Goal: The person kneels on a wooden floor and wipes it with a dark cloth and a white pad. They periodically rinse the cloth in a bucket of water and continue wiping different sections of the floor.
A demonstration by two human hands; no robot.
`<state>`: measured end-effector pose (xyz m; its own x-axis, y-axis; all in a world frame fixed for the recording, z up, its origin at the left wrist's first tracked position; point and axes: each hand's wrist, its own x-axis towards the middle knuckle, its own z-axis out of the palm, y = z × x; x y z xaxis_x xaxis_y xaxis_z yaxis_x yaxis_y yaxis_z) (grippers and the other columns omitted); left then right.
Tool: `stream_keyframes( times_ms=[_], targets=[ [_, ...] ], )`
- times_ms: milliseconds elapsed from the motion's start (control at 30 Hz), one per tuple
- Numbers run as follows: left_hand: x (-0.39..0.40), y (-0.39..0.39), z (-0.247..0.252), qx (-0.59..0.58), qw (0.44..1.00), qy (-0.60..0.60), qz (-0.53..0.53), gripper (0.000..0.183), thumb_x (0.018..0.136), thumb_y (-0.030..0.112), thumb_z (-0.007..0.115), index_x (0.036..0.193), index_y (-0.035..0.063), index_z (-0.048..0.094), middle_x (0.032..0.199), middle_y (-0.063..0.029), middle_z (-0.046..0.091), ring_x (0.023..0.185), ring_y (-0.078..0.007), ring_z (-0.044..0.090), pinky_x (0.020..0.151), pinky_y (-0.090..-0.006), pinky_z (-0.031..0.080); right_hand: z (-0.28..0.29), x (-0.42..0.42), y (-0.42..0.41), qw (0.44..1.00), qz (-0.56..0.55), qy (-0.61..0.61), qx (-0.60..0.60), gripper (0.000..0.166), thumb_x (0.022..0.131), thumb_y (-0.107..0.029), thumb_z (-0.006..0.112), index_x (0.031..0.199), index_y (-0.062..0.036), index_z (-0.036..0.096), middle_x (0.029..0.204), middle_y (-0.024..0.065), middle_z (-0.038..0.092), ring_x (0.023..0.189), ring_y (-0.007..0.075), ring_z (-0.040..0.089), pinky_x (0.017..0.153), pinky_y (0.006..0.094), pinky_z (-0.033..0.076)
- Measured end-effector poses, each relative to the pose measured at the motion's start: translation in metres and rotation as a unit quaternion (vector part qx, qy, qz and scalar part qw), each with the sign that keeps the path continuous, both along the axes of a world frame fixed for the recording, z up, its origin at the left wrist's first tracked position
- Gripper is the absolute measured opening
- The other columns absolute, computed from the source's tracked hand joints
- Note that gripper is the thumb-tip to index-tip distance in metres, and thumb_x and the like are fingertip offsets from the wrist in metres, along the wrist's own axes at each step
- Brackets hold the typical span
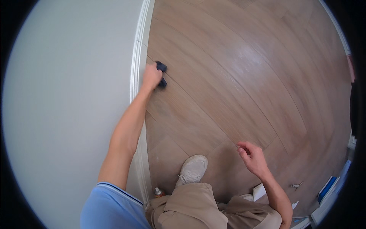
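Observation:
My left hand (152,75) is stretched forward along the wall and grips a dark, soft-looking object (162,67), possibly a bunched cloth; blur and my fingers hide its exact form. It is low against the wood-look plank floor (217,86), right beside the white baseboard (139,43). Over the floor to the right hangs my right hand (253,159), its fingers loosely curled and nothing in it.
A grey wall (65,94) rises on the left. By my left leg stands a spray can (158,192). White paper (259,191), a small metal item (295,186) and a blue-and-white object (328,189) lie at the lower right. My beige shoe (194,169) is planted in front.

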<state>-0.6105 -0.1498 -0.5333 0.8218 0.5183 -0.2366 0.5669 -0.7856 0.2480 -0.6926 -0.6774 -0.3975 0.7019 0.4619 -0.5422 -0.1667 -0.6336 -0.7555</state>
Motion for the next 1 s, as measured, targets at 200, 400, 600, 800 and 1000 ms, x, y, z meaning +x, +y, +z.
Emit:
stream_keyframes(
  times_ms=[200,400,600,800,1000],
  targets=[
    [-0.094,-0.193,0.026,-0.119,0.987,-0.015,-0.111,0.068,0.084,0.003,0.062,0.15,0.0058,0.045,0.126,-0.0284,0.05,0.102,-0.0496,0.065,0.09,-0.0548,0.056,0.001,0.006,0.023,0.998,0.043,-0.032,0.028,0.027,0.097,-0.013,0.062,0.119,0.0007,0.069,0.101,0.0204,0.074,0.09,0.0327,0.073,0.081,0.0388,0.059],
    [-0.136,-0.259,0.037,-0.255,0.939,0.019,-0.228,0.067,0.081,-0.002,0.065,0.145,0.0105,0.051,0.128,-0.0276,0.051,0.104,-0.0505,0.065,0.091,-0.0545,0.056,0.009,0.022,0.015,0.995,0.056,-0.087,0.005,0.026,0.097,-0.013,0.062,0.118,-0.0005,0.069,0.099,0.0199,0.074,0.089,0.0322,0.073,0.08,0.0385,0.058],
    [-0.074,-0.124,0.05,0.031,0.995,-0.053,-0.085,0.057,0.09,-0.006,0.055,0.146,0.0048,0.052,0.127,-0.0263,0.05,0.107,-0.0442,0.062,0.091,-0.0506,0.055,0.011,0.013,-0.046,0.991,-0.124,-0.049,-0.005,0.026,0.1,-0.015,0.062,0.12,0.0002,0.069,0.096,0.0136,0.075,0.087,0.0183,0.071,0.08,0.0331,0.056],
    [-0.129,-0.308,0.025,0.249,0.878,-0.045,-0.407,0.057,0.088,0.009,0.062,0.14,-0.0095,0.046,0.116,-0.0189,0.06,0.096,-0.0277,0.063,0.084,-0.0429,0.054,0.015,0.004,-0.074,0.974,-0.223,-0.008,0.024,0.027,0.103,-0.012,0.058,0.123,0.0021,0.067,0.1,0.0108,0.075,0.09,0.0147,0.07,0.081,0.0299,0.055],
    [-0.222,-0.475,0.026,-0.275,0.813,0.036,-0.512,0.064,0.087,0.006,0.062,0.149,0.0112,0.048,0.13,-0.0171,0.053,0.108,-0.0395,0.062,0.077,-0.05,0.061,0.05,0.013,-0.052,0.984,-0.166,-0.056,0.02,0.027,0.103,-0.012,0.058,0.124,0.0022,0.067,0.099,0.0095,0.073,0.092,0.0135,0.069,0.082,0.0299,0.055]
  ],
)
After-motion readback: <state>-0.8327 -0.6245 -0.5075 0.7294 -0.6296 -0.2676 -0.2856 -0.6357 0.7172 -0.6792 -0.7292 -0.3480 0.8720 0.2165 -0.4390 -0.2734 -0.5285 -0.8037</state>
